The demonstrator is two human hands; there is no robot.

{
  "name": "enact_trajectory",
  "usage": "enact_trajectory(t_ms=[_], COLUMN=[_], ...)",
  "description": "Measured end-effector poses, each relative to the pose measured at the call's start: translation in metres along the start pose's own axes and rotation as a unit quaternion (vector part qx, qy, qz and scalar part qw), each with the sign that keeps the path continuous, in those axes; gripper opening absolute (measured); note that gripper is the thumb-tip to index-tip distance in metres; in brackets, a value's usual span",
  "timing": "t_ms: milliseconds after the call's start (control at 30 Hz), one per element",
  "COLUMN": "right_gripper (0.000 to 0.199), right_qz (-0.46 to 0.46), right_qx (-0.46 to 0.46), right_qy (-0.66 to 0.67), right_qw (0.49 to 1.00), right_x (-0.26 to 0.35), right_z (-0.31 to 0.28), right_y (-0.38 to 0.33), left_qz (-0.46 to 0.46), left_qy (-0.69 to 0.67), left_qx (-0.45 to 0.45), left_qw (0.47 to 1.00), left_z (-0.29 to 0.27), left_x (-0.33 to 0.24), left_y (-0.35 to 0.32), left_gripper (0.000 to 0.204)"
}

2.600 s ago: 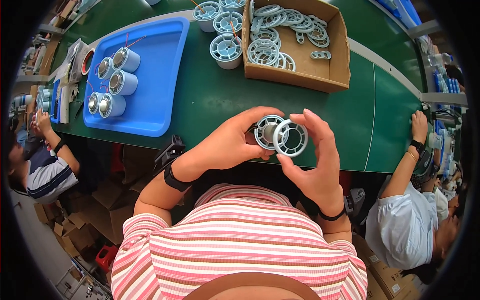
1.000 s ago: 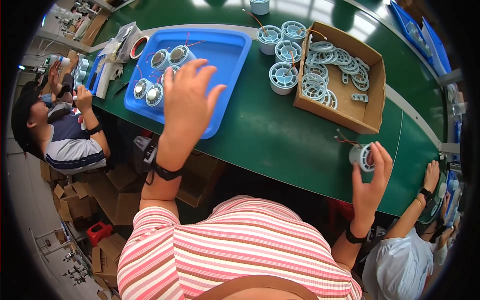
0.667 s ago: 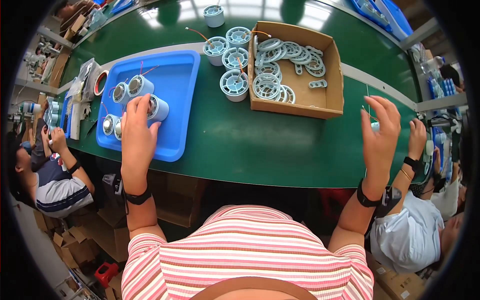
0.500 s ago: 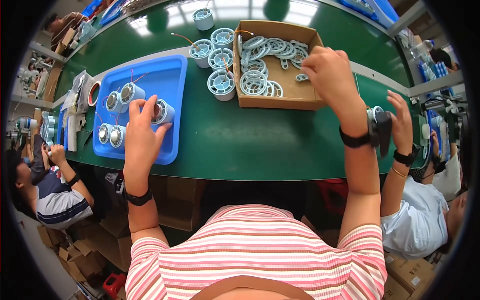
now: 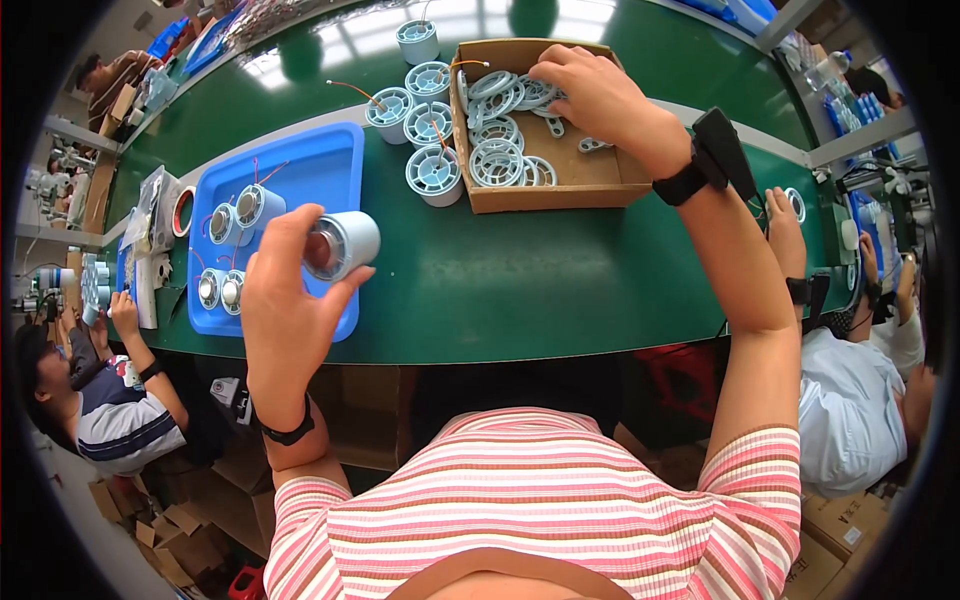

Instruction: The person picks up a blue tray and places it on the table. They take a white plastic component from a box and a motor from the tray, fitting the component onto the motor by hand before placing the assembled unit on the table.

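Observation:
My left hand (image 5: 290, 285) grips a pale blue cylindrical housing (image 5: 357, 245) between thumb and fingers, raised over the right edge of the blue tray (image 5: 345, 165). The housing lies on its side, its dark, round-centred end toward my palm. Several similar housings (image 5: 260, 204) with thin wires rest in the tray. My right hand (image 5: 600, 100) reaches into the open cardboard box (image 5: 600, 190), bent fingers apart just over the pale blue plastic rings (image 5: 495, 160). Its fingertips are partly hidden against the rings. A small oblong pale blue piece (image 5: 594, 145) lies below that hand.
Several pale blue housings (image 5: 434, 172) stand left of the box, some trailing wires. A tape roll (image 5: 184, 212) and a clear plastic bag (image 5: 153, 210) lie left of the tray. At the right, a co-worker's hand (image 5: 786, 235) is near a pale ring (image 5: 796, 205).
My left hand has lifted the housing from the tray and moved it slightly right. My right hand has moved left and farther into the box, over the rings.

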State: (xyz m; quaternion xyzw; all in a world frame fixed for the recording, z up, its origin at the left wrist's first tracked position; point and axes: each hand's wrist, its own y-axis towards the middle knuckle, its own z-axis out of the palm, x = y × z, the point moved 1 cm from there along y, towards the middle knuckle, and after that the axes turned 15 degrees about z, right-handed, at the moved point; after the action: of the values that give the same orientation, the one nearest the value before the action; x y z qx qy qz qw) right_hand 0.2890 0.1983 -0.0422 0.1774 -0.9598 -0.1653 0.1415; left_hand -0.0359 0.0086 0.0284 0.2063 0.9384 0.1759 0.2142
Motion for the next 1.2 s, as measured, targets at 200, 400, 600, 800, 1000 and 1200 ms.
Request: enact_trajectory(t_ms=[200, 400, 600, 800, 1000, 1200], right_gripper=[0.016, 0.019, 0.025, 0.039, 0.066, 0.077], right_qz=[0.008, 0.036, 0.047, 0.13, 0.199, 0.245], right_qx=[0.156, 0.061, 0.192, 0.153, 0.053, 0.027], right_qy=[0.012, 0.15, 0.214, 0.242, 0.184, 0.205], right_qw=[0.988, 0.986, 0.957, 0.949, 0.961, 0.947], right_x=[0.001, 0.024, 0.078, 0.063, 0.084, 0.092], right_z=[-0.021, -0.083, -0.087, -0.043, -0.014, -0.015], right_y=[0.003, -0.045, -0.16, -0.208, -0.225, -0.236], left_qz=[0.083, 0.118, 0.025, -0.035, 0.019, -0.004], left_qy=[-0.072, -0.146, -0.283, -0.367, -0.364, -0.405], left_qx=[0.127, 0.177, 0.201, 0.209, 0.184, 0.207], left_qw=[0.986, 0.966, 0.937, 0.906, 0.913, 0.891], left_z=[0.024, 0.057, 0.072, 0.088, 0.104, 0.108], left_x=[-0.029, -0.034, -0.028, -0.026, -0.033, -0.047], left_y=[0.004, -0.004, -0.012, -0.016, -0.024, -0.023], left_gripper=[0.062, 0.059, 0.063, 0.066, 0.065, 0.065])
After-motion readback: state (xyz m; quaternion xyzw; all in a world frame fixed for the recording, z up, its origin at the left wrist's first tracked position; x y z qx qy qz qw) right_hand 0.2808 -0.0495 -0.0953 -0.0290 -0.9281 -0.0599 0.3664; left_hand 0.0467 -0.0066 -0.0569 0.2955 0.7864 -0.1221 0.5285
